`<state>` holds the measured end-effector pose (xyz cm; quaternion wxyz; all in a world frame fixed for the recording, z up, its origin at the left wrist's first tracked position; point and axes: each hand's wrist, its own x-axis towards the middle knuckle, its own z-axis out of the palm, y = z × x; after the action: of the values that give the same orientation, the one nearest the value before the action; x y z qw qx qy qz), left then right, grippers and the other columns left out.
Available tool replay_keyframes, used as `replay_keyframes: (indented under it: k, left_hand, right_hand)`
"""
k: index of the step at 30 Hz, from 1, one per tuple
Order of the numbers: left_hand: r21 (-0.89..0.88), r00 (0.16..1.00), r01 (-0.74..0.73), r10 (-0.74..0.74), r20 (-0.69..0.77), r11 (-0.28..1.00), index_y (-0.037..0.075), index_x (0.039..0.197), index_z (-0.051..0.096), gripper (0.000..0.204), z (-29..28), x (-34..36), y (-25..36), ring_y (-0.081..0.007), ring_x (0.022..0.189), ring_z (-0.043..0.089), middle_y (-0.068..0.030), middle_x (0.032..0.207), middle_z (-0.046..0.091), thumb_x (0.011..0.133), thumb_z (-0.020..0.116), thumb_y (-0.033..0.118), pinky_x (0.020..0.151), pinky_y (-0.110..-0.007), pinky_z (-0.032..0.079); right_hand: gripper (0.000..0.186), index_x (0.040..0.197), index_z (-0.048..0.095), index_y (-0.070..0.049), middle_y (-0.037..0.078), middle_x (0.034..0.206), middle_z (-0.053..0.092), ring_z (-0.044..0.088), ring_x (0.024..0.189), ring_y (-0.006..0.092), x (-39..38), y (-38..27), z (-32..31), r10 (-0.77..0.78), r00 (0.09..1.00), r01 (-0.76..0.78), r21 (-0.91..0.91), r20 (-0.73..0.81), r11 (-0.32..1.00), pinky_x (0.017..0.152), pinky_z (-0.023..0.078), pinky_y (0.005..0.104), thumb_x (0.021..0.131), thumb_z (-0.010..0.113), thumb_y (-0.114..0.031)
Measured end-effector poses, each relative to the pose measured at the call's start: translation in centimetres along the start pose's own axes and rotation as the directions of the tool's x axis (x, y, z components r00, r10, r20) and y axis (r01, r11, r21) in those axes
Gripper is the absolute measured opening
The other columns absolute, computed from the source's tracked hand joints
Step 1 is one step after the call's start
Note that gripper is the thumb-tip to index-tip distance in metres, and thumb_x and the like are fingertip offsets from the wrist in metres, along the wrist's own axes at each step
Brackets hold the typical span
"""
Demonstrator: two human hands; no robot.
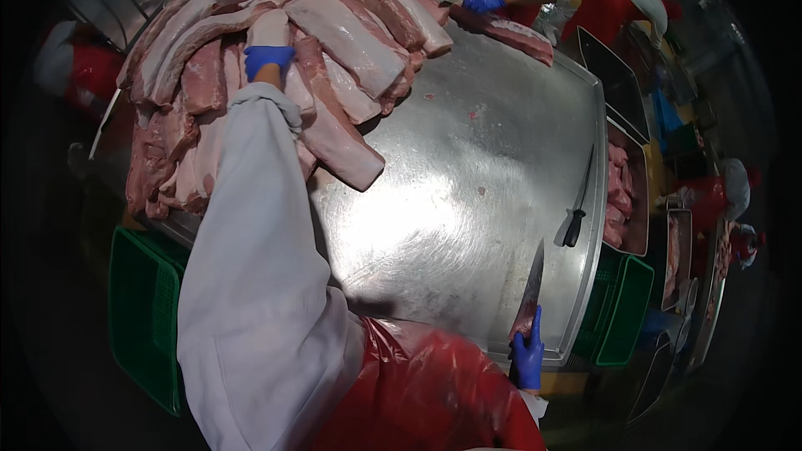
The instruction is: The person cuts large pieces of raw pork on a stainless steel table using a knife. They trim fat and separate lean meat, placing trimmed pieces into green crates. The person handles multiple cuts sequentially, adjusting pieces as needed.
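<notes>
Steel table (501, 150), left hand (267, 57) on meat slabs (351, 33), right hand (528, 357) gripping knife (532, 288)

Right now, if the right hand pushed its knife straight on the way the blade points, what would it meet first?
Probably nothing soon: the right hand aims the knife up over bare steel table; the black-handled tool lies just right.
</notes>
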<state>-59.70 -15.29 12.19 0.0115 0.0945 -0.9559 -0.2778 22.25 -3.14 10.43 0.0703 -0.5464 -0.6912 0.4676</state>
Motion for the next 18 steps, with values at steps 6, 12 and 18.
replay_keyframes:
  k: [6,12,18]
  left_hand:
    - [-0.507,0.885,0.078,0.175,0.432,0.858,-0.001,0.098,0.066,0.046,0.8,8.2,-6.6,-0.0213,0.078,0.061,-0.0123,0.087,0.062,0.071,0.080,0.033,0.066,-0.036,0.051]
    - [-0.752,0.568,0.484,0.493,0.659,0.448,0.000,0.125,0.056,0.053,-6.7,-2.2,-12.3,-0.0314,0.099,0.065,-0.0159,0.111,0.065,0.080,0.070,0.022,0.091,-0.044,0.054]
    - [-0.689,0.227,0.436,0.670,0.707,0.579,0.001,0.140,0.045,0.082,-9.4,-22.3,-11.4,-0.0287,0.116,0.060,-0.0138,0.128,0.059,0.071,0.081,0.027,0.102,-0.042,0.047]
  right_hand:
    - [0.077,0.158,0.022,-0.023,0.002,0.073,0.057,0.046,0.052,0.0090,-2.8,0.8,1.5,0.030,0.999,-0.028,0.063,-0.030,0.998,0.047,0.044,0.0287,0.091,0.051,0.002]
    - [0.069,0.157,0.023,-0.024,0.005,0.066,0.053,0.045,0.055,0.0088,-4.1,0.0,1.9,0.110,0.994,-0.110,0.039,0.006,0.993,0.049,0.042,0.0290,0.097,0.052,-0.005]
    - [0.067,0.157,0.026,-0.024,0.004,0.064,0.051,0.044,0.053,0.0083,-3.2,2.8,0.7,0.074,0.997,-0.073,0.023,-0.037,0.997,0.047,0.042,0.0289,0.097,0.051,-0.006]
